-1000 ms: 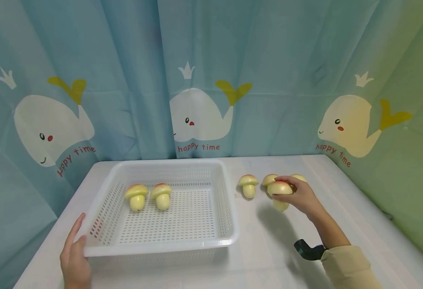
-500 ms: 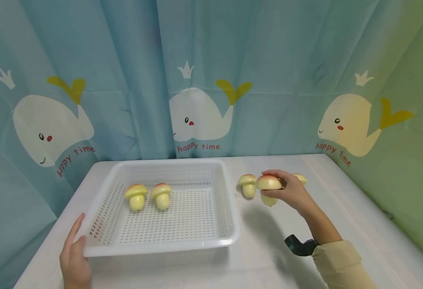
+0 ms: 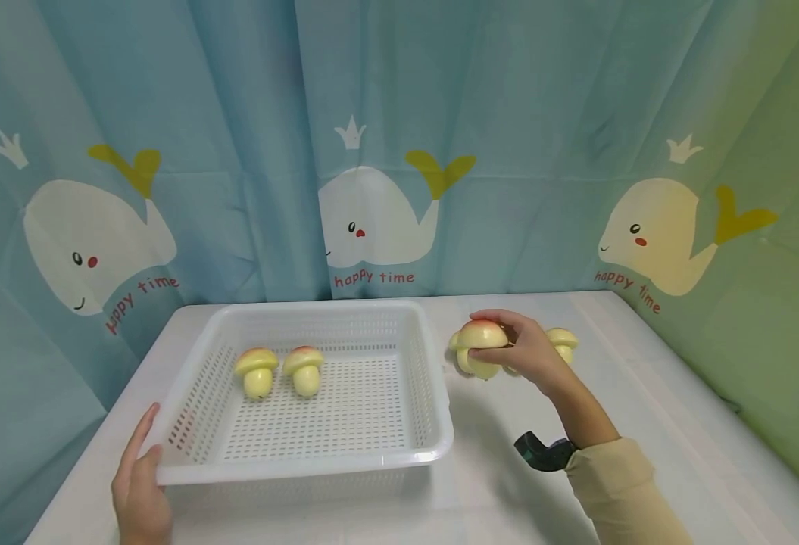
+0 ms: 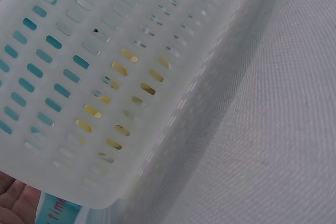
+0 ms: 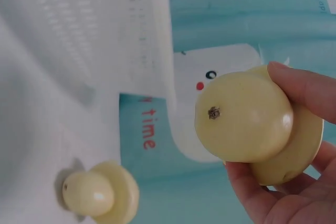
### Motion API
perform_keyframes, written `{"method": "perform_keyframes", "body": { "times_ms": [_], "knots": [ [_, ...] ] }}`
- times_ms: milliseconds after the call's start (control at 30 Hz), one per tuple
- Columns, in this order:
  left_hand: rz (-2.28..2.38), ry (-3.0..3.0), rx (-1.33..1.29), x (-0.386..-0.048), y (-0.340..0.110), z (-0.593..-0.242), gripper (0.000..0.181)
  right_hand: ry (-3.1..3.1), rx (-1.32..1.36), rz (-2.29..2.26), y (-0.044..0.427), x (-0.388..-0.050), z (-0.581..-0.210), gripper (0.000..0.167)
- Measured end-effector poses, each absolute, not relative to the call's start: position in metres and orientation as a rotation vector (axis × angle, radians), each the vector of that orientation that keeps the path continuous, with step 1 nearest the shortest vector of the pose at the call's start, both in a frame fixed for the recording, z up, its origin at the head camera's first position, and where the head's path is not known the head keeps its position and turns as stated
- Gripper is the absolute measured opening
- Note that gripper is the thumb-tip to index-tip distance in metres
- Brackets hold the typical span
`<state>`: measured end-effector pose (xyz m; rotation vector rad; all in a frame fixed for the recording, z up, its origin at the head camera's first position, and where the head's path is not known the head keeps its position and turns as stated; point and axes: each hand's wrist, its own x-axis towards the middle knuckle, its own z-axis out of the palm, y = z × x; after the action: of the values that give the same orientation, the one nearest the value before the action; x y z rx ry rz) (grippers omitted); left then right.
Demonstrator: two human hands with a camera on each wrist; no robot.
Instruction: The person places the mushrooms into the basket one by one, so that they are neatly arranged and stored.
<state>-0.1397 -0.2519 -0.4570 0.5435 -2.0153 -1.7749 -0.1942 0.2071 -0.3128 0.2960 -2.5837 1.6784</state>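
Observation:
My right hand (image 3: pixel 532 348) grips a toy mushroom (image 3: pixel 482 334) by its cap, above the table to the right of the basket. In the right wrist view the held mushroom (image 5: pixel 247 116) shows its pale stem end, with thumb and fingers around the cap. Behind it in the head view stands another mushroom (image 3: pixel 463 362), partly hidden. My left hand (image 3: pixel 142 484) rests at the near left corner of the white perforated basket (image 3: pixel 304 471), thumb against the rim. Two mushrooms stand inside the basket, a left one (image 3: pixel 257 372) and a right one (image 3: pixel 304 370).
One more mushroom (image 3: pixel 562 342) stands on the white table (image 3: pixel 494 499) beyond my right wrist. Something pale shows under my right hand, mostly hidden. A blue curtain (image 3: pixel 249 151) with whale prints hangs behind the table.
My right hand has carried the mushroom leftward toward the basket, passing in front of the other mushrooms on the table. My left hand and the basket have stayed in place.

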Motion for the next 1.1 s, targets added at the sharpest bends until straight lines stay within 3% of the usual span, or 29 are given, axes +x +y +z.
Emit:
{"method": "perform_keyframes", "body": {
  "times_ms": [1100],
  "knots": [
    [-1.752, -2.023, 0.538, -0.144, -0.258, -0.467, 0.048, -2.483, 0.502, 1.887, 0.122, -0.231, -0.289, 0.049]
  ]
}}
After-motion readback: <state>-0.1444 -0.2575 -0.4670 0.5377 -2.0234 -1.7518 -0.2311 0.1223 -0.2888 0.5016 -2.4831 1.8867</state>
